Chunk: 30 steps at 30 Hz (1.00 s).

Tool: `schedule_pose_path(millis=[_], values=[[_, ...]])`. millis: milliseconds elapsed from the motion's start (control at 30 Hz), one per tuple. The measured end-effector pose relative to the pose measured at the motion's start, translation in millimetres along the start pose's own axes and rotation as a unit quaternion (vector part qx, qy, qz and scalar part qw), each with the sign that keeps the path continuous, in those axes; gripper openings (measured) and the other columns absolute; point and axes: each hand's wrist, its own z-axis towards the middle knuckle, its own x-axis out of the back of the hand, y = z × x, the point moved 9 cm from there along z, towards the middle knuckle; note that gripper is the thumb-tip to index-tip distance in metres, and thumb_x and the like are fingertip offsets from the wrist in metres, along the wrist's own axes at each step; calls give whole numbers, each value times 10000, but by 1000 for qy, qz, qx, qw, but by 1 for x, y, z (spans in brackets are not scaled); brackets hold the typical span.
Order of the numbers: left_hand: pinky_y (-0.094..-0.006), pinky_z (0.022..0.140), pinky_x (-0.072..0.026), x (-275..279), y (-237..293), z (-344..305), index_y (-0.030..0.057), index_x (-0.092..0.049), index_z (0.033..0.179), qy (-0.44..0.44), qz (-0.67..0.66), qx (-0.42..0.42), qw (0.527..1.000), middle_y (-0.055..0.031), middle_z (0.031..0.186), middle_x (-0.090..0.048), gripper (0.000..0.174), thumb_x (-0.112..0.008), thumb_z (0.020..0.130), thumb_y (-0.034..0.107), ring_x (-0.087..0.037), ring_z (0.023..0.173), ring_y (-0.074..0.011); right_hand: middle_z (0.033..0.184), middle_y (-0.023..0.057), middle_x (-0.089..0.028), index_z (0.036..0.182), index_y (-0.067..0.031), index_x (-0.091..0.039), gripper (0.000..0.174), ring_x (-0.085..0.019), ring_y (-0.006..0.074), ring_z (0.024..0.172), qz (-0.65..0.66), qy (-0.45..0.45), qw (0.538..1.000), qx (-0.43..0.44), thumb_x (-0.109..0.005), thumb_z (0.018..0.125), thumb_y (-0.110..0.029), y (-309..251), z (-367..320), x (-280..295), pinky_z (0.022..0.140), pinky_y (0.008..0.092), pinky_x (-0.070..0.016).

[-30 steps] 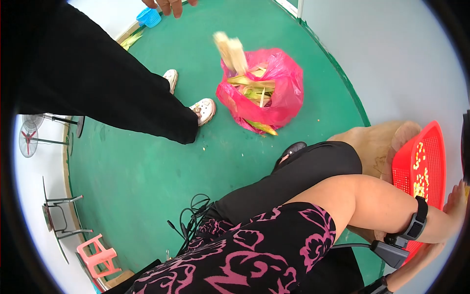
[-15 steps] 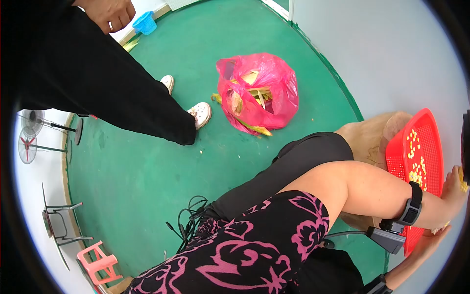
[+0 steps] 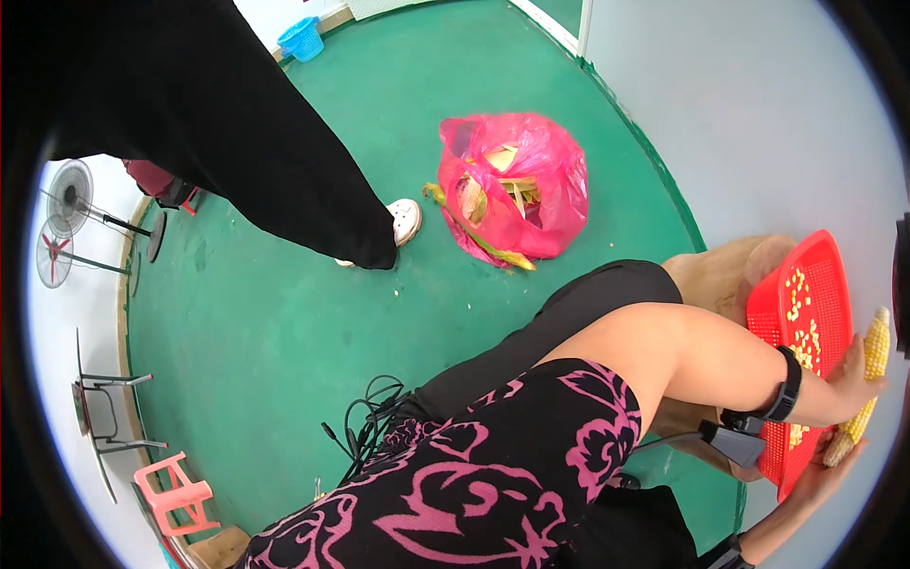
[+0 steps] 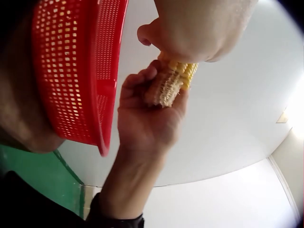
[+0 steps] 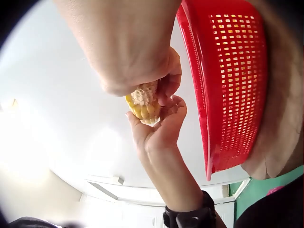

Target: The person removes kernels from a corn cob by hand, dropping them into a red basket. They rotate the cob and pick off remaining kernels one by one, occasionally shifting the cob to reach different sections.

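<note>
A corn cob (image 3: 876, 343) is held up past the outer rim of a red plastic basket (image 3: 821, 248). Its far part keeps yellow kernels, while the end near the right hand is stripped. My left hand (image 3: 856, 375) grips the kernel-covered part. The right hand (image 3: 831, 476) curls round the stripped end (image 4: 168, 90), its fingers plain in the left wrist view. Seen from the right wrist, the left hand (image 5: 164, 133) has thumb and fingers on the yellow kernels (image 5: 145, 112), and the right hand (image 5: 133, 52) partly hides the cob. Loose kernels (image 3: 804, 337) lie in the basket.
Beneath the basket is a brown, paper-like base (image 3: 706, 275). A pink plastic bag (image 3: 561, 180) of husks stands on the green floor. Another person in black trousers (image 3: 284, 142) stands nearby. Black cables (image 3: 365, 422), a pink stool (image 3: 175, 498) and standing fans (image 3: 71, 194) are around.
A pale piece falling at the pink bag is now inside it. The other person's hand has left view and their legs have shifted. The cob, barely visible before, now shows between my hands.
</note>
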Motion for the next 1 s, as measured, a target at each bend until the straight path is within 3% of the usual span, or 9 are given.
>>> schedule_pose_path(millis=[200, 400, 500, 567, 600, 633, 700, 900, 1000], values=[[-375, 977, -319, 27, 10, -26, -19, 59, 1345, -238, -179, 28, 954, -279, 1316, -282, 867, -521, 812, 342, -377, 1195, -331, 869, 57, -579, 1051, 1, -519, 412, -535, 105, 759, -66, 101, 993, 16, -478, 892, -376, -4, -26, -29, 697, 239, -448], [-369, 1027, -256, -11, -10, 8, -6, -5, 1352, -130, -98, -54, 985, -231, 1333, -270, 837, -571, 779, 222, -289, 1249, -312, 963, 60, -568, 1124, 0, -468, 412, -558, 148, 843, -53, 89, 994, 17, -456, 906, -349, 10, -15, -9, 783, 287, -456], [-355, 856, -438, 10, 38, -7, 19, -290, 1249, -226, -332, 24, 915, -127, 1123, -479, 581, -601, 759, 63, -488, 1057, -233, 960, 64, -565, 1112, -15, -470, 376, -560, 143, 822, -102, 65, 988, 92, -434, 917, -334, 1, -27, -58, 712, 290, -465], [-319, 726, -493, 27, 61, -13, 21, -379, 1136, -232, -281, 5, 931, -86, 1002, -528, 420, -601, 782, 65, -556, 896, -187, 966, 48, -557, 1169, -1, -438, 446, -546, 114, 795, -160, 28, 977, 141, -487, 891, -347, -12, -29, -80, 699, 276, -461], [-314, 727, -488, 35, 65, -10, 20, -387, 1120, -254, -262, 10, 931, -79, 989, -529, 395, -599, 794, 90, -553, 884, -175, 980, 42, -554, 1194, -2, -424, 449, -544, 102, 796, -154, 53, 975, 155, -562, 858, -265, -22, -33, -104, 699, 266, -469], [-308, 729, -484, 34, 73, -12, 19, -396, 1105, -286, -242, 13, 927, -73, 975, -529, 373, -597, 806, 116, -551, 873, -163, 1135, 90, -509, 1260, 15, -359, 538, -530, 148, 979, -113, 56, 986, 106, -615, 791, -53, -20, -30, -105, 821, 271, -457], [-297, 731, -475, 39, 81, -13, 17, -413, 1073, -328, -209, 10, 921, -60, 947, -531, 338, -593, 830, 166, -546, 850, -140, 1210, 119, -465, 1282, 31, -323, 618, -489, 176, 1082, -60, 14, 989, 134, -638, 752, 10, -35, -35, -124, 903, 293, -418], [-293, 785, -450, 49, 78, -26, 38, -429, 1067, -313, -234, 44, 920, -48, 974, -513, 288, -562, 853, 180, -524, 903, -132, 1210, 141, -471, 1274, 69, -322, 575, -482, 176, 1093, -63, 1, 986, 155, -621, 803, -69, -29, -31, -117, 925, 292, -395], [-370, 861, -433, 54, 67, -23, 32, -435, 1099, -303, -257, 71, 915, -91, 1008, -542, 308, -494, 873, 232, -533, 975, -198, 1201, 130, -479, 1255, 60, -364, 492, -481, 158, 1079, -60, 12, 983, 172, -564, 856, -148, -30, -34, -116, 918, 279, -387]])
